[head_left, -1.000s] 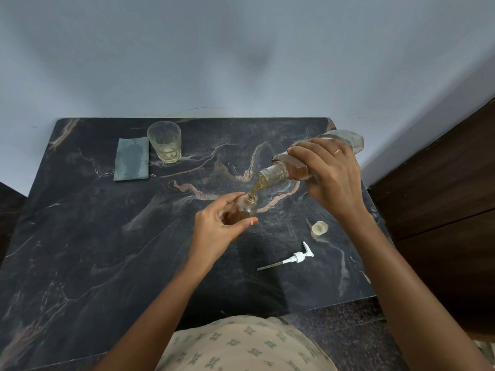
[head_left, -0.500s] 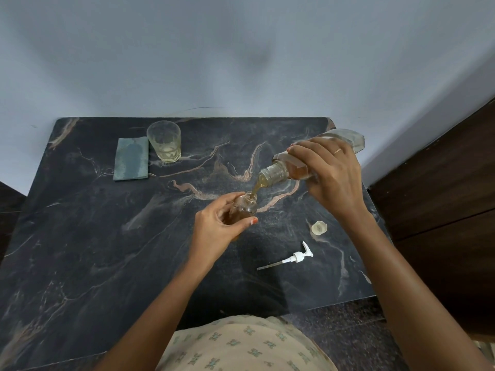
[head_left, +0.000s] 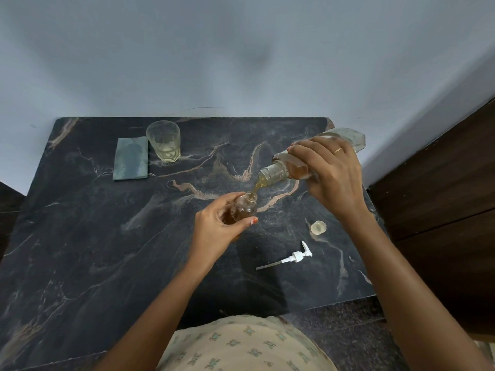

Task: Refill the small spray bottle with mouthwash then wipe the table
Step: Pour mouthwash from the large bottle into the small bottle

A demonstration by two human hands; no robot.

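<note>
The small spray bottle [head_left: 243, 208] stood near the middle of the dark marbled desk [head_left: 80, 250], its neck open and its round body partly filled with amber liquid. The left hand [head_left: 218, 231] was curled around it from the near side, thumb and fingers closed on its body. Just above and to the right, the large mouthwash bottle [head_left: 292, 168] was tipped steeply with its mouth down toward the small bottle's neck, and a thin yellowish stream [head_left: 257, 185] ran between the two openings. The right hand [head_left: 330, 174] was wrapped over the large bottle's body, fingers closed on it, a ring showing on one finger.

On the desk to the right of the small bottle lay a pale round cap [head_left: 318, 227], and nearer the person a white pump sprayer head [head_left: 296, 256] lay on its side with its dip tube pointing left. Well apart at the far left stood a clear drinking glass [head_left: 163, 141] with a little pale liquid at its bottom, touching or just beside a folded grey-green cloth [head_left: 130, 162]. A blue-grey wall [head_left: 241, 49] rose behind the desk.
</note>
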